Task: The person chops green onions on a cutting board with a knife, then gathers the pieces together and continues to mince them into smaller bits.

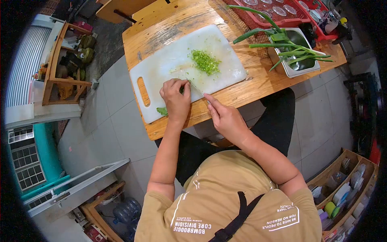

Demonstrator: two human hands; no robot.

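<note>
On a wooden table lies a white cutting board (157,66) with a handle slot at its left end. My left hand (175,98) is closed on a bunch of leafy greens (182,89) near the board's front edge, mostly hidden by my fingers. A leaf (162,111) shows beside the wrist. My right hand (228,117) grips a knife (196,86) by its handle, the thin blade angled over the board right beside my left fingertips. Beyond the blade sits a small heap of finely chopped greens (204,61), with scattered bits around it.
Spring onions (296,53) lie across a metal container (300,72) at the table's right. Behind it stands a red basket (258,18) holding clear plastic cups or lids. The wooden table (262,82) ends just in front of me. A wooden shelf (52,80) stands off to the left.
</note>
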